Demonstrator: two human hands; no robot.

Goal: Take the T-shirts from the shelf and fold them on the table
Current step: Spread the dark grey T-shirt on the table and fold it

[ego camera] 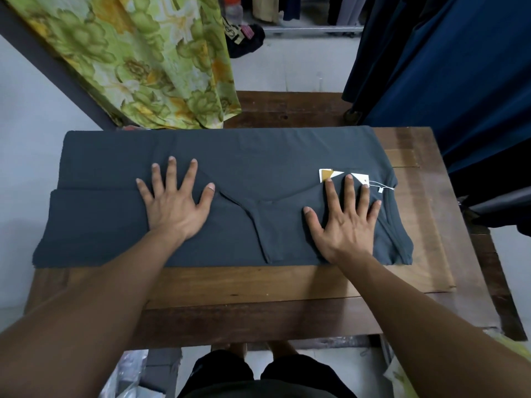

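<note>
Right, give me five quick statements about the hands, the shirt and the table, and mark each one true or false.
1. Both hands, left hand and right hand, lie flat with spread fingers on the dark grey T-shirt. True.
2. The T-shirt is bright red. False: it is dark grey.
3. White and mustard paper tags lie by the right hand's fingertips. True.
4. The T-shirt hangs from a rack. False: it lies on the brown wooden table.
5. The left hand grips the tags. False: it presses bare cloth, away from them.
</note>
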